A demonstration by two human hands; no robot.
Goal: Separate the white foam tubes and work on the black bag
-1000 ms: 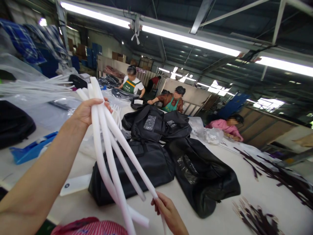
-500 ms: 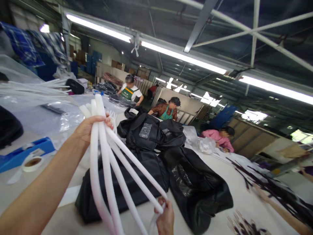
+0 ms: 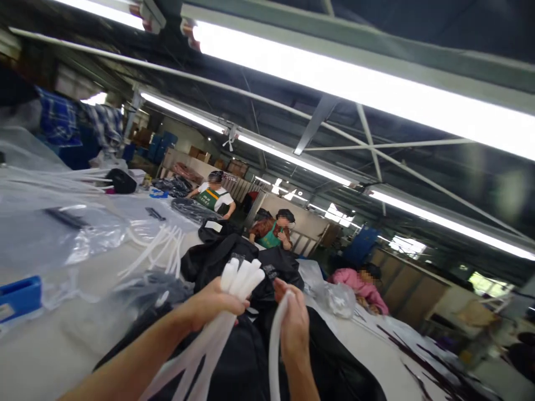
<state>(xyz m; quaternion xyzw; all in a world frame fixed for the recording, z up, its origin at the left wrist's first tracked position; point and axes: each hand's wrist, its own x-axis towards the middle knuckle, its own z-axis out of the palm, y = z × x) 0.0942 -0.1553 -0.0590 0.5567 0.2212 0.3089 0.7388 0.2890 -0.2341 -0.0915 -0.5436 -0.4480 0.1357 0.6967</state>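
My left hand point(image 3: 211, 305) is closed around a bundle of white flexible tubes point(image 3: 242, 279) just below their ends. The ends stick up above the fist, and the lengths hang down out of the bottom of view. To the right of the bundle, my right hand point(image 3: 296, 323) grips a single white tube point(image 3: 274, 353) near its upper end, apart from the others. Part of its grip is hidden behind the palm. Beneath both hands lie black fabric bags point(image 3: 238, 362) on the pale table point(image 3: 50, 356).
More white tubes point(image 3: 161, 248) lie at left beside clear plastic sheeting point(image 3: 100, 234). A blue tape dispenser point(image 3: 20, 298) sits at the left edge. Dark thin strips point(image 3: 413, 353) lie at right. Several co-workers sit or stand across the table, one in pink point(image 3: 355, 281).
My right hand has come up from the lower tubes to beside the bundle's top, with one tube end in it. My left hand has moved right and lower in view. The camera has tilted up.
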